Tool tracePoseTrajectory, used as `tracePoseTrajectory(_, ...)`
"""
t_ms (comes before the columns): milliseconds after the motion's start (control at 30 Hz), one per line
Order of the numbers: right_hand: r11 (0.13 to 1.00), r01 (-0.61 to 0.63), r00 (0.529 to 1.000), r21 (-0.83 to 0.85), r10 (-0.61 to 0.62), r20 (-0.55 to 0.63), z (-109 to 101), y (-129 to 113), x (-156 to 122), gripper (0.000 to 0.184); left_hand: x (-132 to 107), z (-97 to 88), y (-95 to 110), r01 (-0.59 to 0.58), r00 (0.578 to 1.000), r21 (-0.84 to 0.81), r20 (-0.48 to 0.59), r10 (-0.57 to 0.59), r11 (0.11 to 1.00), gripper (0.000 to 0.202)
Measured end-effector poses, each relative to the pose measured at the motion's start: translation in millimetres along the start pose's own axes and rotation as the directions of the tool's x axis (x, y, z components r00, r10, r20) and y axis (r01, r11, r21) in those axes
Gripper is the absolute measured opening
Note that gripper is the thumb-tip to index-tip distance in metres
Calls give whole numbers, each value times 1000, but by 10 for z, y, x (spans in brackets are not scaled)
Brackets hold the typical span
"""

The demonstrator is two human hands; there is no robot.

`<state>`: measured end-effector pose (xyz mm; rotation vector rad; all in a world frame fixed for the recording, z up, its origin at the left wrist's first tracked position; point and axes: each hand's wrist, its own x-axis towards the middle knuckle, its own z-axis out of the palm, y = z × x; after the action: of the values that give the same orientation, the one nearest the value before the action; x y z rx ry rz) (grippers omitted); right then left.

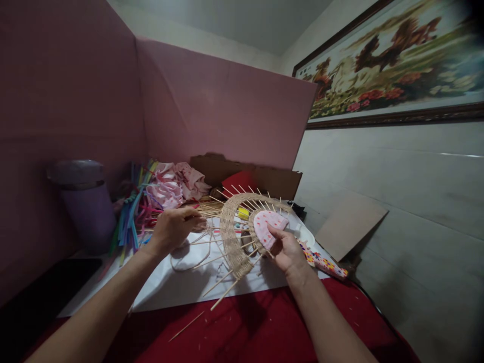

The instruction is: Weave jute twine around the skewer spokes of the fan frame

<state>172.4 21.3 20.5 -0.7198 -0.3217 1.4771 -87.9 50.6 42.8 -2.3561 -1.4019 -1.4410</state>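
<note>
My right hand point(286, 250) grips a half-woven wicker piece point(231, 233), a curved band of tan weave with thin sticks fanning out from it. A pink spotted pad point(266, 226) sits at its centre under my right thumb. My left hand point(174, 227) is closed on the loose ends of the sticks at the left side of the piece. A pale weaving strand point(189, 258) loops down onto the white sheet point(170, 287) below.
A purple lidded bin point(83, 201) stands at left beside coloured strips point(130, 217) and pink cloth point(176, 184). A brown cardboard box point(264, 176) sits behind. A spotted tool point(327, 264) lies at right. Red cloth point(264, 333) covers the near surface; a loose stick point(186, 326) lies on it.
</note>
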Motion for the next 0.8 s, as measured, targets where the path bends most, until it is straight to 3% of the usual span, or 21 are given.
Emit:
tracePoseTrajectory(133,999,29,1000,-23,-29,2,20,-3,-21,22,5,13,0,179,982,-343,119,-147,922,15)
tracePoseTrajectory(233,999,25,999,-42,-24,27,28,-1,-36,21,-5,51,21,270,959,-476,209,-191,837,19)
tracePoseTrajectory(500,1000,-12,992,-15,14,123,4,34,-24,21,-58,164,65,229,969,-556,207,-133,799,22)
tracePoseTrajectory(800,1000,-23,994,-18,25,104,6,23,-30,20,-41,161,-36,103,994,-393,-3,-113,914,18)
